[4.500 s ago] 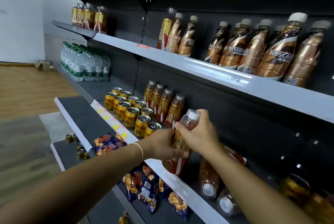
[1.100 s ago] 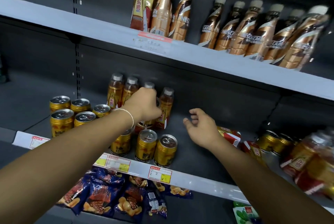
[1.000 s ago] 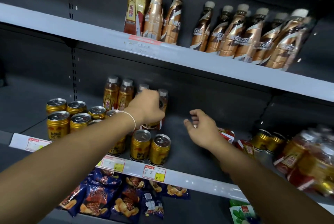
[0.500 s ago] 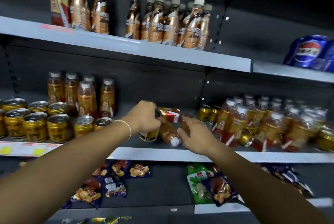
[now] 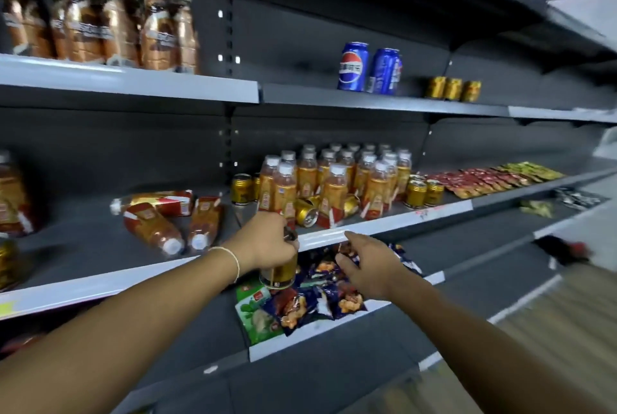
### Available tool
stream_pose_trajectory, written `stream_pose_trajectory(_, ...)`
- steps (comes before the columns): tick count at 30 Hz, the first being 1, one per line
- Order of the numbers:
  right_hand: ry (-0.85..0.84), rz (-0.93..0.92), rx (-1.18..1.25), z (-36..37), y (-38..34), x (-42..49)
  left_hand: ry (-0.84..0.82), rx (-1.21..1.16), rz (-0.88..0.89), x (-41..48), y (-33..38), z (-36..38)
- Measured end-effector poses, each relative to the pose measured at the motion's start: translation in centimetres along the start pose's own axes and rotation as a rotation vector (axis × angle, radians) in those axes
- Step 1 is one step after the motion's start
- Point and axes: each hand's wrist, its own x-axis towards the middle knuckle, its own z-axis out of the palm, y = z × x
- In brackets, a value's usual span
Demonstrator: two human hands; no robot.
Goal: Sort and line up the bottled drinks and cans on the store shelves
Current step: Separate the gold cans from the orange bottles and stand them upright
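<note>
Short gold metal can (image 5: 279,271), cylindrical, shiny, held upright: long axis vertical, top under the palm, base pointing down. Left grip (image 5: 267,240) clenched round its upper part from above; thin white bracelet (image 5: 232,260) on that wrist. Can hangs in the air just in front of the pale front edge of the grey middle shelf (image 5: 100,283), over the crinkly foil snack packets (image 5: 314,300) on the shelf below. Right grip (image 5: 367,263) released, fingers loosely spread, holding nothing, over the same packets, near the can but apart from it. On the middle shelf left of the can, three amber plastic bottles with red-gold labels and white caps lie on their sides: two (image 5: 153,233) (image 5: 203,225) point caps toward the front edge, one (image 5: 153,201) lies across behind them, cap to the left. Right of the can, a cluster of upright amber bottles (image 5: 334,180), white caps up, with toppled gold cans (image 5: 305,213) lying between them at the front. More upright gold cans (image 5: 422,191) just beside the cluster; flat red sachets (image 5: 484,180) in rows further right. Upper shelf: brown coffee bottles (image 5: 100,23), blurred, at left; two blue cola cans (image 5: 354,66) upright; three small gold cans (image 5: 452,88) further right.
</note>
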Motion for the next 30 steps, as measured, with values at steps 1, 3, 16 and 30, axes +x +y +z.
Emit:
stream_pose_trajectory(1,0.012,0.022,0.003,-0.6,1.3,-0.8,-0.019,-0.011,0.020,0.5,1.4,0.6)
stream_pose_trajectory(3,0.033,0.061,0.009,-1.6,3.6,-2.2,-0.049,-0.028,0.059,1.4,4.1,1.6)
stream_pose_trajectory(16,0.103,0.231,-0.006,-3.4,12.2,-6.7,-0.152,-0.071,0.242,7.4,15.2,8.2)
stream_pose_trajectory(30,0.031,0.245,0.179,-2.8,20.5,4.4,-0.208,-0.265,0.286,21.6,19.3,16.1)
